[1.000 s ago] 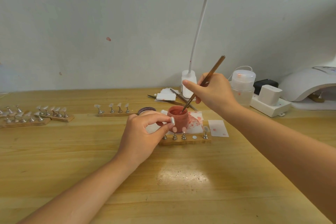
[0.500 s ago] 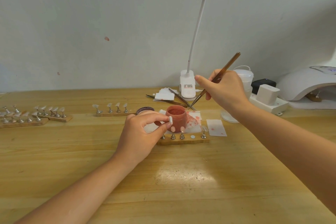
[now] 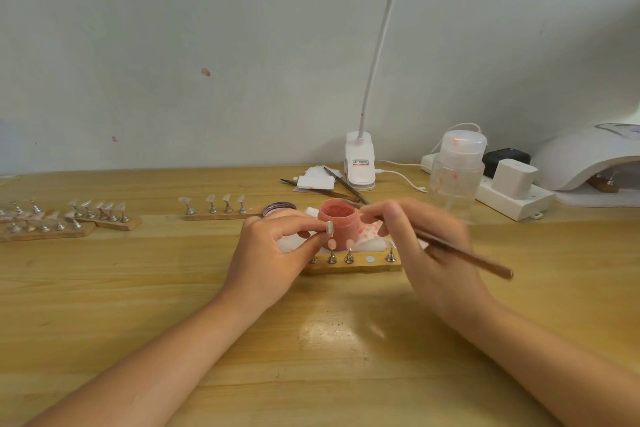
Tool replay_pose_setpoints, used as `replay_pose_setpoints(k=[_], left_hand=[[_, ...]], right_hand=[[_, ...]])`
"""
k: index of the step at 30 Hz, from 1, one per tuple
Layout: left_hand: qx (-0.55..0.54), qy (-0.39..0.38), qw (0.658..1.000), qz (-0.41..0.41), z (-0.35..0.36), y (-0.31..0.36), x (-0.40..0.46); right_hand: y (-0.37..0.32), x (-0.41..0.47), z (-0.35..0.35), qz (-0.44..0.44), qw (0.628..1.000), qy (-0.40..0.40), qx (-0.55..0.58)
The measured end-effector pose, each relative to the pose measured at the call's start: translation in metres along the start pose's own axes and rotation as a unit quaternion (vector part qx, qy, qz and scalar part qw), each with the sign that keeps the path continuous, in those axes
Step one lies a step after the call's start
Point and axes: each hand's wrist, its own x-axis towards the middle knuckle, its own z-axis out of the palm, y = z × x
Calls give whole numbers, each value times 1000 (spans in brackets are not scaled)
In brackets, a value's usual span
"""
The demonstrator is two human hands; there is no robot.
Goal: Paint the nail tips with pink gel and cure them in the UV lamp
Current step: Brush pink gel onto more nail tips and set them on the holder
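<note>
- The wooden table (image 3: 104, 288) lies under both hands and carries everything else.
- The white UV lamp (image 3: 588, 159) sits at the table's far edge, well off to the right of the right hand.
- A clip-on desk lamp (image 3: 360, 166) stands beyond both hands, against the wall.
- A clear dispenser bottle (image 3: 455, 177) stands just beyond the right hand.
- The right hand (image 3: 429, 246), blurred, has its fingers curled around a brush (image 3: 478, 260); the handle points away to its right.
- The left hand (image 3: 273, 250) pinches a nail tip (image 3: 329, 228) on its small stand between thumb and forefinger.
- The pink gel pot (image 3: 337, 224), open, sits between the two hands, just behind the pinched nail tip.
- A wooden holder strip (image 3: 356, 265) with more metal stands lies just in front of the pot, between the hands.
</note>
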Motion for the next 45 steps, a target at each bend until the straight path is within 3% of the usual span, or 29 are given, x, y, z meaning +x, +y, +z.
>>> replay_pose_setpoints(k=[3,19,45], left_hand=[[-2,1,1000,-5,0,-1,0],[14,-14,1000,6,0,-6,-1],[37,-11,998,49,-1,-6,-1]], right_hand=[[1,-7,3,-57,998,-10,-32],[8,-13,9,-76,996,14,-49],[9,-13,9,-33,998,1,-56]])
